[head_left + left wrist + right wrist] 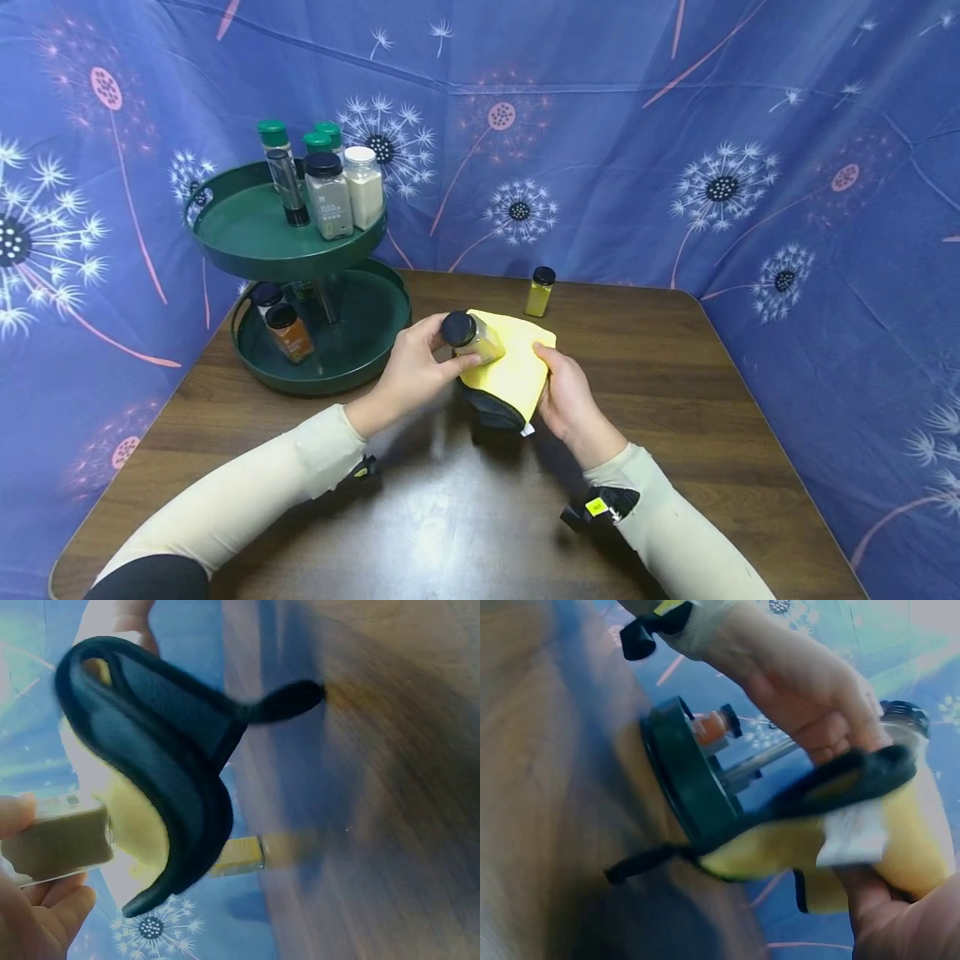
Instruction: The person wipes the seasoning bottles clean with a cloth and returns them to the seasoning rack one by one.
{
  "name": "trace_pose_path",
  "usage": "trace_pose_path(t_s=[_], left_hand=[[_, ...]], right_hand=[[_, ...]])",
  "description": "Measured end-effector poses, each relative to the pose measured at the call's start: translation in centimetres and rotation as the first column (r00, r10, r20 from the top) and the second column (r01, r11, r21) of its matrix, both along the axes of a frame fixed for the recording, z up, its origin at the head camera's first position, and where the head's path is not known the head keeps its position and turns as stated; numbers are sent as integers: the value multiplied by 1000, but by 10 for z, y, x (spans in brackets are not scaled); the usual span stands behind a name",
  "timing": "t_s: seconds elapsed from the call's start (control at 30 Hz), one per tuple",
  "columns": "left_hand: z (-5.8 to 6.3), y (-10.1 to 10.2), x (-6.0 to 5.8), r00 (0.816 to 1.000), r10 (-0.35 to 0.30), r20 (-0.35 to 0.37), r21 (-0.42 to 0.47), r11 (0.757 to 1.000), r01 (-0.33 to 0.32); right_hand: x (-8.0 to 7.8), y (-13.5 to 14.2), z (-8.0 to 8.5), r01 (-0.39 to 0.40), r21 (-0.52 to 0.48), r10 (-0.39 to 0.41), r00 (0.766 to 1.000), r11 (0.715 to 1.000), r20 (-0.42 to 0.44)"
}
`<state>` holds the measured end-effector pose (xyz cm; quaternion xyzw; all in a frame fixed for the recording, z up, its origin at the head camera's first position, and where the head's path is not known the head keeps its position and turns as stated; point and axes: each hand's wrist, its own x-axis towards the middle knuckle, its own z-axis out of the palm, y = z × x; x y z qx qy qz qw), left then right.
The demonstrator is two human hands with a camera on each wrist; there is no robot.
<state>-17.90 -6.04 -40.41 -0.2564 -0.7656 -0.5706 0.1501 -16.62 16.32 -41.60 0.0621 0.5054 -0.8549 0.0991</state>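
My left hand [412,367] grips a clear spice jar [489,343] with a black lid. The jar is tilted, its lid toward the left and its base end against a yellow cloth [519,367]. With my right hand [572,398] I hold the cloth by its right side, thumb on the yellow face. In the left wrist view the jar [64,844] shows brownish contents, and the cloth's dark backing [199,810] curves beside it with a loop sticking out. A white tag [855,832] hangs on the cloth in the right wrist view.
A green two-tier round tray [262,260] stands at the back left, with several jars on its upper tier. An orange jar [292,340] sits on the lower tier. Behind the cloth, a yellow black-lidded jar [538,296] stands on the wooden table [675,417]. Patterned blue fabric [600,142] surrounds the table.
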Motion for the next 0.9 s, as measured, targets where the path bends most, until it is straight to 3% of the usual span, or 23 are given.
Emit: trace_pose_path(t_s=[0.13, 0.27, 0.43, 0.6, 0.77, 0.9], left_hand=[[-3, 0, 2, 1000, -4, -20, 4, 1000, 4], [-4, 4, 7, 999, -50, -8, 25, 998, 50], [-2, 8, 12, 997, -72, -15, 13, 997, 72], [-3, 7, 6, 999, -50, -10, 7, 999, 50], [-2, 5, -2, 999, -25, 20, 18, 1000, 24], [-1, 2, -6, 999, -11, 34, 33, 999, 10]], right_hand=[[-1, 2, 6, 101, 52, -97, 992, 994, -82], [-3, -3, 6, 154, 67, -144, 982, 986, -126], [-3, -12, 0, 109, -5, -109, 992, 994, -70], [0, -10, -6, 64, -29, -64, 998, 998, -3], [3, -2, -9, 30, 7, -30, 999, 1000, -13], [2, 2, -7, 47, 75, -44, 998, 996, -42]])
